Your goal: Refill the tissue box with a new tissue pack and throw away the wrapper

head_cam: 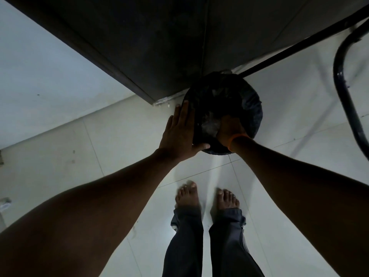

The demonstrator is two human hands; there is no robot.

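A round bin lined with a black bag [249,108] stands on the tiled floor against a dark cabinet corner. My left hand [179,130] lies flat against the bin's left rim, fingers stretched out and thumb hooked on the near edge. My right hand [229,128], with an orange band at the wrist, reaches down inside the bin. It presses on a crumpled clear plastic wrapper [209,125] that shows pale beside my knuckles. Its fingers are hidden in the dark interior. No tissue box is in view.
A dark cabinet [159,47] fills the upper middle. A dark metal chair frame [343,92] curves along the right edge. My bare feet [207,196] stand on pale floor tiles just behind the bin. A light wall runs along the left.
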